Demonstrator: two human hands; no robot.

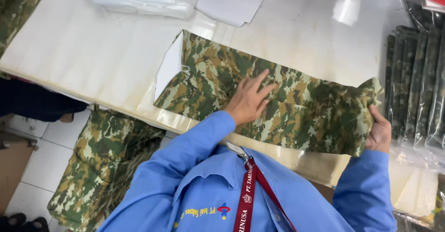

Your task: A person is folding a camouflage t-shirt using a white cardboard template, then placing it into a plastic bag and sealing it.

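A folded camouflage garment (306, 106) lies lengthwise on a white table (92, 55). A white card insert (169, 67) shows at its left end. My left hand (249, 101) rests flat on the middle of the garment, fingers spread and pointing up and to the right. My right hand (380, 132) grips the garment's right end, which is lifted slightly off the table. Both sleeves are light blue, and a red lanyard (248, 195) hangs at my chest.
Clear plastic bags (143, 2) and white sheets (232, 0) lie at the table's far side. Bagged camouflage garments (417, 83) stand in a row at the right. A pile of camouflage cloth (102, 162) sits below the table's left edge, over a tiled floor (41, 162).
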